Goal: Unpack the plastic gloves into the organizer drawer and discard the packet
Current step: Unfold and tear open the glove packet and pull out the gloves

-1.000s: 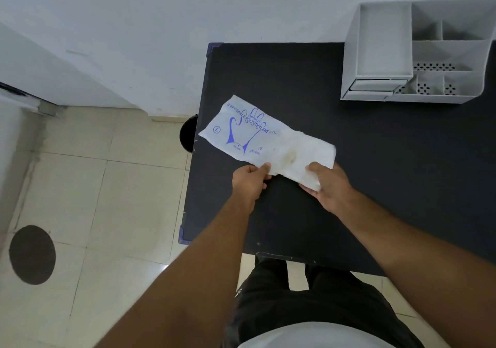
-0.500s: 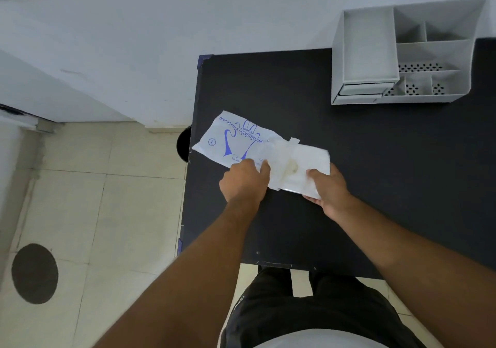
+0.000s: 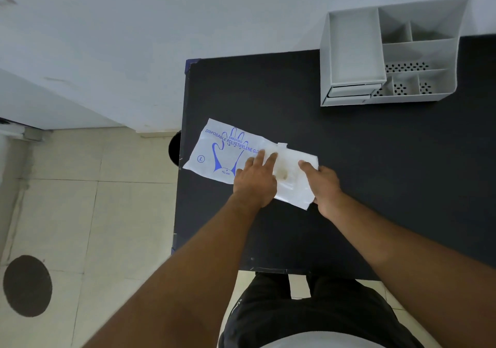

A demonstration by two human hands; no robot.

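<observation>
A white packet of plastic gloves [image 3: 228, 152] with blue print lies flat near the left edge of the black table [image 3: 375, 160]. My left hand [image 3: 256, 180] lies on the packet's middle with its fingers stretched out flat. At the packet's right end, my right hand [image 3: 320, 182] holds the edge, fingers over the top. A grey organizer [image 3: 354, 52] stands at the table's far right; its two small drawers [image 3: 351, 94] at the front left are closed.
The table's left edge runs beside a tiled floor. A dark round object [image 3: 174, 149] sits just under that edge, behind the packet's left corner. A dark round patch [image 3: 26, 286] marks the floor at lower left. White wall lies behind the table.
The packet has settled flat on the table. My left hand slid forward from the near edge onto the packet's middle with fingers spread. The right hand stays at the right end.
</observation>
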